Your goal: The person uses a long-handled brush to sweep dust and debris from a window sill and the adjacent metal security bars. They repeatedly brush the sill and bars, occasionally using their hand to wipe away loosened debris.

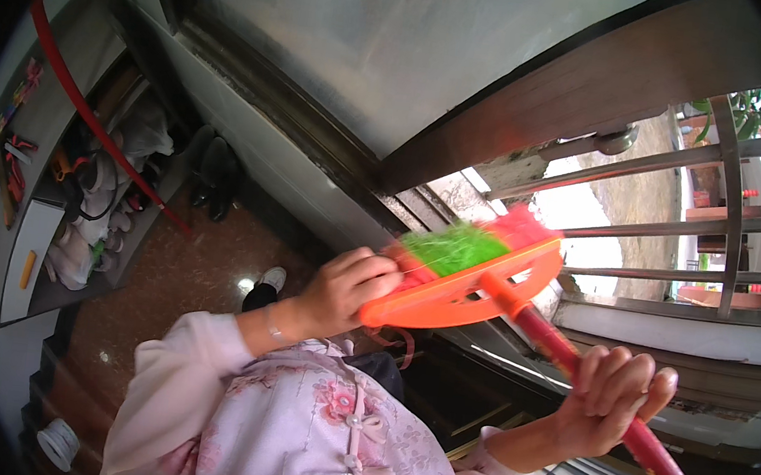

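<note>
A broom with an orange plastic head (464,298) is held up in front of my chest, its bristles pointing up and away. The bristles are red at both ends, with a green tuft (456,247) in the middle. My left hand (356,282) grips the left end of the head, fingers curled at the red bristles. My right hand (614,401) is wrapped around the dark red handle (669,473), which runs down to the lower right and bears writing. The handle's far end is out of view.
At left stands a cabinet (31,256) with tools on top and shoes and bags inside. A long red pole or tube (97,117) crosses before it. Black shoes (214,178) stand by the wall. Metal window bars (732,205) are at right. A white roll (57,443) lies lower left.
</note>
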A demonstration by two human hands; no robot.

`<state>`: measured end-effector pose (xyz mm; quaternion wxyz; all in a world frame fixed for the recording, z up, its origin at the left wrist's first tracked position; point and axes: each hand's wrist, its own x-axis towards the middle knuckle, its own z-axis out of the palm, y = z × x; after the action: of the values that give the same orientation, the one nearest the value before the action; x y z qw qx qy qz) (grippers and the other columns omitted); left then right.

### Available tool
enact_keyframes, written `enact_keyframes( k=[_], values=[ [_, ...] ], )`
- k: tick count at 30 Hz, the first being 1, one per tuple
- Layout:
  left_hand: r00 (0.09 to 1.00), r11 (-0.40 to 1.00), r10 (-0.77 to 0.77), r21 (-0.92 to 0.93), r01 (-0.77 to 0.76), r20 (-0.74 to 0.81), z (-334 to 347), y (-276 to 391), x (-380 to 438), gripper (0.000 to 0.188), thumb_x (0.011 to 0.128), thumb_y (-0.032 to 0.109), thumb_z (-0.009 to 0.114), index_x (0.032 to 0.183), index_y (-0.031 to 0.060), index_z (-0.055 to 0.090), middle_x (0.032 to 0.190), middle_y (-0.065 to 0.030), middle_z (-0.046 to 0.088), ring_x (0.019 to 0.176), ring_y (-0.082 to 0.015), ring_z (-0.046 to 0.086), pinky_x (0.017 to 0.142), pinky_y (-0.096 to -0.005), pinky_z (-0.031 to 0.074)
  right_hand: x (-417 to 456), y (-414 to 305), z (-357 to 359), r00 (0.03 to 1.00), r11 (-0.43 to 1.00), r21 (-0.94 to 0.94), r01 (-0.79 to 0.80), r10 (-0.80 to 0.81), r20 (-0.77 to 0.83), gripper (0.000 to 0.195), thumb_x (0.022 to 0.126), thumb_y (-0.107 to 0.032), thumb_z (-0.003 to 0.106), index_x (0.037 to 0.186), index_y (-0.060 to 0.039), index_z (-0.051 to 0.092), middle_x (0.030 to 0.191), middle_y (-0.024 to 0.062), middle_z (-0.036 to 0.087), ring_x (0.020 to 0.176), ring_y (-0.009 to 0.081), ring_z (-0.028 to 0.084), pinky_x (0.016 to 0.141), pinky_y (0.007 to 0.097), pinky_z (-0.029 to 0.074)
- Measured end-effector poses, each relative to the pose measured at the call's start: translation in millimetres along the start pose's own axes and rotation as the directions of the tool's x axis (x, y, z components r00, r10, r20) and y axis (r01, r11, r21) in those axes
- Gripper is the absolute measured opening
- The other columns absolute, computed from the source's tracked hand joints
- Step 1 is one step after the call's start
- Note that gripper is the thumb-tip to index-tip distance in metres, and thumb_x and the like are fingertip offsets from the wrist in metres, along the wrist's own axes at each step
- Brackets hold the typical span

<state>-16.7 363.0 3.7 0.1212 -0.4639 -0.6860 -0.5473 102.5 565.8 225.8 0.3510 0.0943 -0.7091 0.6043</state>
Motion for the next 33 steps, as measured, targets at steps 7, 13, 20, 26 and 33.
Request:
enact_keyframes(
  k=[7,13,20,26,33],
  values=[
    [0.995,0.965,-0.096,0.244,0.092,0.004,-57,-31,-30,0.031,0.077,0.005,0.07,0.106,-0.002,0.061,0.106,-0.0151,0.061,0.087,-0.0348,0.06,0.075,-0.0411,0.053,-1,94,33,0.998,0.961,0.277,0.012,-0.03,0.061,0.026,0.103,-0.009,0.047,0.128,-0.0138,0.052,0.071,-0.0021,0.037,0.059,0.0081,0.032,0.053,0.0246,0.032],
    [0.999,0.999,0.035,0.04,-0.035,0.022,-15,-18,1,0.032,0.084,0.016,0.064,0.112,0.0009,0.059,0.104,-0.0139,0.059,0.085,-0.0311,0.06,0.075,-0.0395,0.053,5,32,-8,0.997,0.988,0.156,0.02,-0.032,0.073,0.022,0.102,-0.011,0.053,0.124,-0.0113,0.053,0.07,-0.001,0.041,0.056,0.0079,0.034,0.051,0.0233,0.03],
    [0.981,0.998,0.057,0.006,-0.059,0.187,-44,-5,9,0.032,0.078,0.015,0.067,0.107,0.0023,0.06,0.1,-0.0116,0.06,0.085,-0.0287,0.059,0.074,-0.0389,0.052,-34,18,-5,0.987,0.989,0.149,0.0,0.024,-0.161,0.022,0.101,-0.01,0.053,0.123,-0.0115,0.054,0.071,-0.0008,0.04,0.056,0.0071,0.034,0.05,0.022,0.031],
    [0.975,0.953,0.039,0.285,-0.102,0.217,-133,3,1,0.032,0.074,0.006,0.071,0.103,-0.0022,0.061,0.103,-0.0148,0.062,0.079,-0.0295,0.059,0.065,-0.0373,0.052,-35,73,32,0.986,0.907,0.419,-0.041,0.105,-0.133,0.021,0.103,-0.012,0.048,0.122,-0.0201,0.054,0.072,-0.0018,0.041,0.056,0.0085,0.036,0.057,0.0272,0.037],
    [0.97,0.997,0.077,0.003,-0.08,0.23,-59,0,-3,0.031,0.079,0.005,0.064,0.11,-0.0008,0.06,0.107,-0.0129,0.06,0.086,-0.0293,0.059,0.075,-0.0386,0.053,-49,10,9,0.997,0.985,0.172,0.005,0.007,-0.074,0.017,0.1,-0.013,0.057,0.117,-0.0153,0.053,0.071,0.0003,0.045,0.055,0.0105,0.038,0.052,0.0253,0.034]
  ],
)
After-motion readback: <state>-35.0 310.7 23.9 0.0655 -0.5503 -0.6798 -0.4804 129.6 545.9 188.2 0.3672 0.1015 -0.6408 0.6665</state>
